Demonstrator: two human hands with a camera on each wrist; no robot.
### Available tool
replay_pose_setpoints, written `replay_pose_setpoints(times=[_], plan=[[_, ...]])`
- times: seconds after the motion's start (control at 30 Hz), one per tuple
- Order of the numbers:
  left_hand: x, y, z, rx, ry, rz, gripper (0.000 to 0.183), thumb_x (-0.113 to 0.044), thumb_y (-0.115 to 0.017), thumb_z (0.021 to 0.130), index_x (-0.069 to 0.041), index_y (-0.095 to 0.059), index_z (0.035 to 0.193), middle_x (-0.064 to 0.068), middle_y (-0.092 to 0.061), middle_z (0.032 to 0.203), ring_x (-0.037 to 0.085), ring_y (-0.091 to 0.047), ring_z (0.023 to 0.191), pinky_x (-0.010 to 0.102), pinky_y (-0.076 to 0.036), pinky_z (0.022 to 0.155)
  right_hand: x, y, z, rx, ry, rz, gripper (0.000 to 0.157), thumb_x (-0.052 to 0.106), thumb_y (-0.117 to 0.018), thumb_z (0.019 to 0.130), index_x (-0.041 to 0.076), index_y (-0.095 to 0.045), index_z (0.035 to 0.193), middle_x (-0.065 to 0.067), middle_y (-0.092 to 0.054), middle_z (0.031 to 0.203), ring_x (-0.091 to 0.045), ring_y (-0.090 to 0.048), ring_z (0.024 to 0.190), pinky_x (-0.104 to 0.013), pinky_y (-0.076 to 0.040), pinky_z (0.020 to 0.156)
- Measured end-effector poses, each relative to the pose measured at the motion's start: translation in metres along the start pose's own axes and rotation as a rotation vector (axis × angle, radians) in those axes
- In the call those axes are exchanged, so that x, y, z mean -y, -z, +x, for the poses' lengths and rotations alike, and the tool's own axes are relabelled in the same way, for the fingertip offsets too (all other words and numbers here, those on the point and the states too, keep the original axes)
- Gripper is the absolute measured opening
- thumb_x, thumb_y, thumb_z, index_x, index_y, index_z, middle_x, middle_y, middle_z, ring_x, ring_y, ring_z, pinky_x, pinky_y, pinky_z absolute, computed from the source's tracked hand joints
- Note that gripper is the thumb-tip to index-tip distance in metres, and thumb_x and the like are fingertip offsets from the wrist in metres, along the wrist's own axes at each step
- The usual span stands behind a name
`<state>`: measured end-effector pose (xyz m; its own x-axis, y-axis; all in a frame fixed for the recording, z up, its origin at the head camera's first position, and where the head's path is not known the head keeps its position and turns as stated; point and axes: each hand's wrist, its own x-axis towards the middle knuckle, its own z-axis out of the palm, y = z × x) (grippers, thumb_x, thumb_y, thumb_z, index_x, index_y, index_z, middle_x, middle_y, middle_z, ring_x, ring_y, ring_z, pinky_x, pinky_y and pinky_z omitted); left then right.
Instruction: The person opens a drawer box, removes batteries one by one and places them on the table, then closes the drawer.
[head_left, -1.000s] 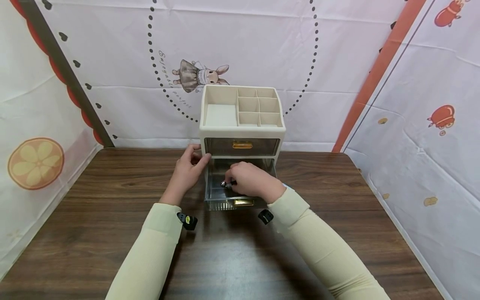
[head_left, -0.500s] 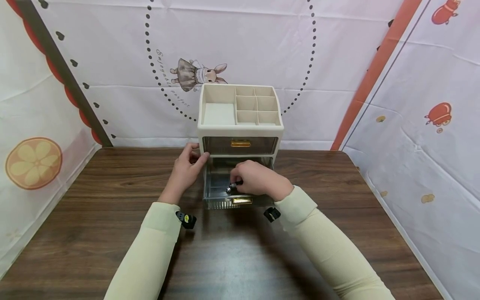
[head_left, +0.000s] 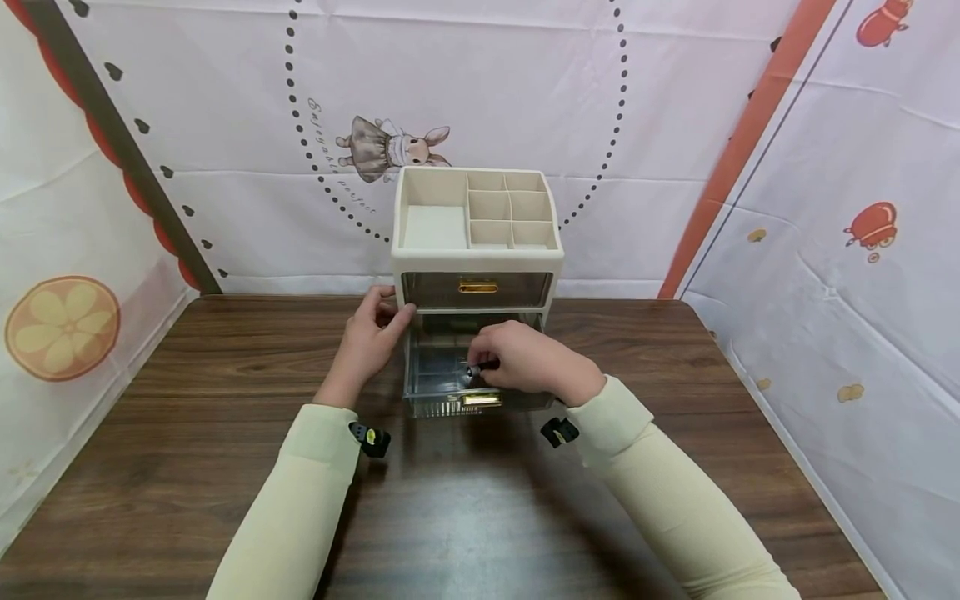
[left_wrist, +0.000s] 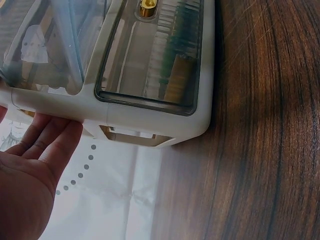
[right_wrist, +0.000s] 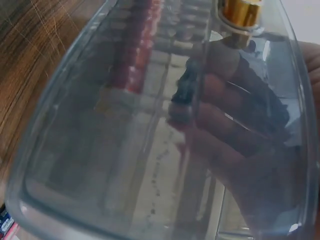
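Pinching the piece point(head_left: 472, 372) with my right hand point(head_left: 534, 360), drawer point(head_left: 429, 385) around its fingers (head). Left wrist: left hand point(left_wrist: 32, 172) uncurled, fingers touching the box point(left_wrist: 145, 118). Right wrist: piece blurry at fingertips, through the drawer.

Cream organizer point(head_left: 477, 261) stood upright on the table point(head_left: 247, 367), top drawer point(head_left: 431, 291) closed; clear drawer point(head_left: 431, 407) below it was pulled out, gold handle point(head_left: 482, 400) in front; small dark item point(head_left: 471, 372), one end shiny, was pinched over the drawer floor, partly hidden.
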<state>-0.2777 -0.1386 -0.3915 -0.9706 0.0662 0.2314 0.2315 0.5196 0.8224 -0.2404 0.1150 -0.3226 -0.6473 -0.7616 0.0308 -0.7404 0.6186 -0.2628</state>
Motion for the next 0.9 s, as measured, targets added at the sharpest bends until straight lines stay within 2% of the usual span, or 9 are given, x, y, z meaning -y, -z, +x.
replay_pose_setpoints(times=[0.3, 0.57, 0.9], plan=[[0.002, 0.0, 0.002, 0.003, 0.002, -0.01, 0.059, -0.062, -0.05, 0.093, -0.023, -0.043, 0.137, 0.012, -0.061, 0.113, 0.028, -0.058, 0.1, 0.045, -0.048, 0.081, -0.004, 0.006, -0.01, -0.104, 0.011, -0.006, 0.014, 0.009, -0.067, 0.09, 0.011, -0.072, 0.103, 0.0, -0.069, 0.102, -0.012, -0.063, 0.088, -0.029, -0.052, 0.079], [0.002, 0.0, 0.002, 0.004, 0.01, -0.003, 0.059, -0.062, -0.05, 0.093, -0.023, -0.043, 0.137, 0.012, -0.061, 0.114, 0.029, -0.059, 0.102, 0.047, -0.049, 0.083, -0.005, 0.014, -0.02, -0.13, -0.027, 0.015, 0.017, 0.011, -0.068, 0.09, 0.012, -0.072, 0.106, 0.001, -0.068, 0.104, -0.012, -0.064, 0.091, -0.031, -0.053, 0.081], [0.005, -0.001, 0.004, -0.004, 0.003, 0.003, 0.059, -0.062, -0.049, 0.093, -0.023, -0.043, 0.136, 0.012, -0.061, 0.113, 0.028, -0.059, 0.1, 0.046, -0.048, 0.081, -0.008, 0.018, -0.032, -0.243, 0.009, -0.012, 0.016, 0.009, -0.07, 0.087, 0.013, -0.073, 0.103, 0.003, -0.068, 0.098, -0.008, -0.062, 0.083, -0.028, -0.051, 0.075]])
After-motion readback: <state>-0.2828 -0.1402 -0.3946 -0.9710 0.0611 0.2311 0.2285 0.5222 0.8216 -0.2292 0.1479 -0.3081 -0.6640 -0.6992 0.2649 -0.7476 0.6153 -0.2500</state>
